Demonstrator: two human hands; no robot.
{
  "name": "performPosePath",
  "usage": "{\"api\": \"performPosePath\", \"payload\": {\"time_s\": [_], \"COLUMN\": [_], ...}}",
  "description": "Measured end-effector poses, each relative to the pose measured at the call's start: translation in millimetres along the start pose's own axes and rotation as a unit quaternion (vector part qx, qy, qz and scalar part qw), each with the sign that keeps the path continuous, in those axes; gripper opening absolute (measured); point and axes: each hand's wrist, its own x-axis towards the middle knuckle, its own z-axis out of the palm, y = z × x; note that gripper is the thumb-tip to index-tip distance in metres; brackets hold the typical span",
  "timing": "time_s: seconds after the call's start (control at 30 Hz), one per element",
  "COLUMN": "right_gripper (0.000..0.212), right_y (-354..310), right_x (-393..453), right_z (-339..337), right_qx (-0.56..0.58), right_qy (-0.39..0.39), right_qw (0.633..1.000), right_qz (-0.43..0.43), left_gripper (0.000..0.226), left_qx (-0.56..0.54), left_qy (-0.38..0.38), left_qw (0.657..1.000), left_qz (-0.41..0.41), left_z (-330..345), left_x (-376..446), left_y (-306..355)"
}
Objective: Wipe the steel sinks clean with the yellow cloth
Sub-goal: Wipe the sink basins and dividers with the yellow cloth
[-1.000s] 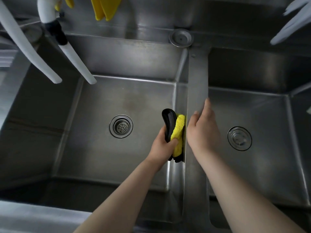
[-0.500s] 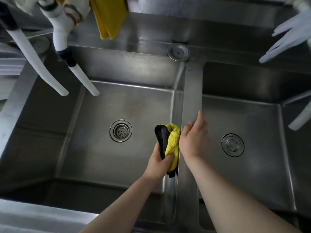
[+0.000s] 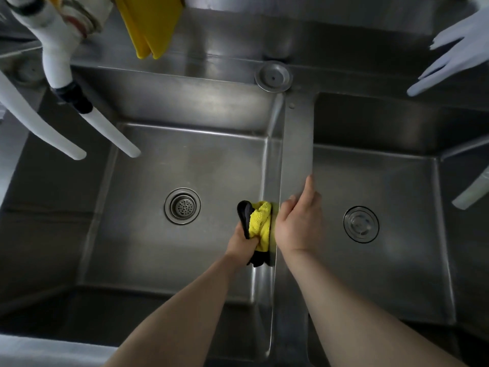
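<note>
Two steel sinks lie side by side: the left sink (image 3: 148,242) with a strainer drain and the right sink (image 3: 397,276) with a plugged drain. A flat steel divider (image 3: 297,144) runs between them. My left hand (image 3: 242,243) grips a bunched yellow cloth (image 3: 260,223) with a black backing and presses it against the left sink's right wall. Beside it, my right hand (image 3: 300,223) rests on the divider, fingers curled over its edges and the index finger stretched forward.
White spout pipes (image 3: 111,131) hang over the left sink's back left. Another yellow cloth (image 3: 149,25) hangs above the back ledge. A round steel cap (image 3: 273,76) sits on the ledge. Pale rubber gloves (image 3: 455,56) dangle at the upper right.
My left hand has slid the cloth toward me along the sink wall. My right hand has followed it back along the divider. The view has tilted up a little.
</note>
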Motion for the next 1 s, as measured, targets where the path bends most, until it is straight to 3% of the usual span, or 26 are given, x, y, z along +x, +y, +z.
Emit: {"api": "performPosePath", "payload": {"time_s": [0.17, 0.3, 0.43, 0.73, 0.9, 1.0], "right_gripper": [0.057, 0.059, 0.057, 0.055, 0.055, 0.055], "right_y": [0.4, 2.0, 3.3, 3.8, 4.5, 5.3], "right_x": [-0.5, 0.4, 0.7, 0.5, 0.4, -0.5], "right_z": [-2.0, 0.6, -0.1, -0.8, -2.3, -2.5], "right_qx": [-0.011, 0.001, -0.006, -0.027, -0.021, -0.024], "right_qy": [0.004, 0.009, -0.006, -0.013, -0.012, -0.010], "right_qw": [1.000, 1.000, 1.000, 1.000, 1.000, 1.000], "right_qz": [-0.002, -0.002, 0.002, 0.009, 0.005, -0.001], "left_gripper": [0.052, 0.062, 0.073, 0.068, 0.069, 0.072], "left_qx": [0.025, 0.015, -0.028, -0.161, -0.224, -0.208], "left_qy": [-0.005, 0.003, -0.008, -0.090, -0.127, -0.173], "left_qw": [0.997, 0.992, 0.994, 0.983, 0.965, 0.960], "left_qz": [-0.075, -0.127, -0.106, -0.023, -0.060, -0.072], "left_z": [3.5, 10.6, 1.2, -23.9, -39.5, -49.8], "left_x": [21.9, 45.2, 24.2, -55.4, -90.8, -106.7], "left_y": [-19.4, -48.4, -26.9, 17.4, 19.2, 15.1]}}
